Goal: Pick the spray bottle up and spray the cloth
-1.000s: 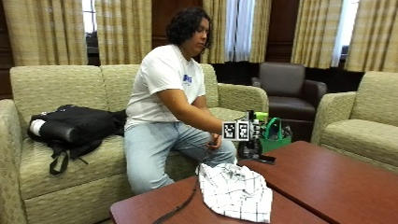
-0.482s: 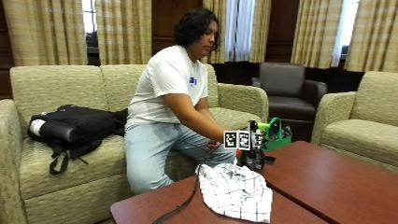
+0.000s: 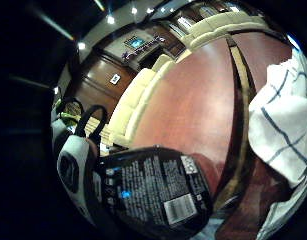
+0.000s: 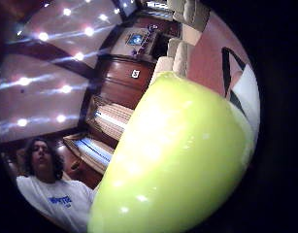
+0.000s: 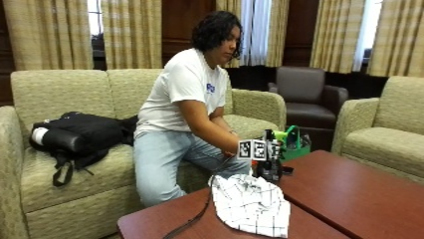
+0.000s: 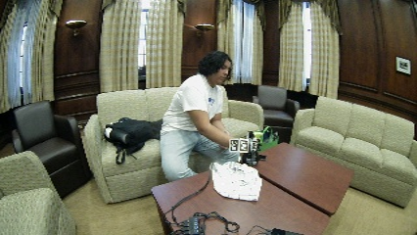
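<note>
**Spray bottle at worktop's back edge, gloved hand on it**

A person is seated on a beige sofa [image 5: 79, 164] behind a dark red-brown wooden worktop [image 5: 351, 194]. The spray bottle [image 5: 271, 167] is being kept upright at the worktop's rear edge, just beyond the cloth [image 5: 252, 204]. The right hand [image 5: 265, 152] is placed at the bottle's upper part; whether its fingers are curled round it cannot be told. In the palm views a glossy yellow-green rounded head [image 4: 177, 155] and a black body with a white-print label and barcode [image 3: 158, 192] are seen close up; the text is too small to be read. The cloth is white with thin dark checks, lying crumpled. A black bag [image 5: 79, 137] is lying on the sofa.
</note>
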A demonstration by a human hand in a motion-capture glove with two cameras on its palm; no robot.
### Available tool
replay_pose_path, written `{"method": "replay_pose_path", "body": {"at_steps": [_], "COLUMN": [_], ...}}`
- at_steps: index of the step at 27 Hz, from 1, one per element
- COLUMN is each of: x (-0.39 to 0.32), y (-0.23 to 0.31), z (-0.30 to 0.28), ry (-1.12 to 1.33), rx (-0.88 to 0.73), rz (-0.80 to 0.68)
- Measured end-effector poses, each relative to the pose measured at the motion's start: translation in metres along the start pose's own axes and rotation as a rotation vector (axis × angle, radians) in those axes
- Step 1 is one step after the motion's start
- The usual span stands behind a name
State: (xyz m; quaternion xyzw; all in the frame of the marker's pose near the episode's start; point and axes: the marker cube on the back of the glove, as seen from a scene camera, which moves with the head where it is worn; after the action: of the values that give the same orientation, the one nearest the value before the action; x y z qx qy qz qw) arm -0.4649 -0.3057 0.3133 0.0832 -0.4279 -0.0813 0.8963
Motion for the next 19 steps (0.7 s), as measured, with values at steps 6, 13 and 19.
{"method": "replay_pose_path", "body": {"at_steps": [6,13,19], "x": [0.0,0.001,0.002], "y": [-0.005,-0.018,-0.03], "z": [0.006,0.02,0.03], "ry": [-0.009,-0.006,-0.016], "rx": [0.002,0.011,-0.005], "rz": [-0.004,-0.001,0.004]}}
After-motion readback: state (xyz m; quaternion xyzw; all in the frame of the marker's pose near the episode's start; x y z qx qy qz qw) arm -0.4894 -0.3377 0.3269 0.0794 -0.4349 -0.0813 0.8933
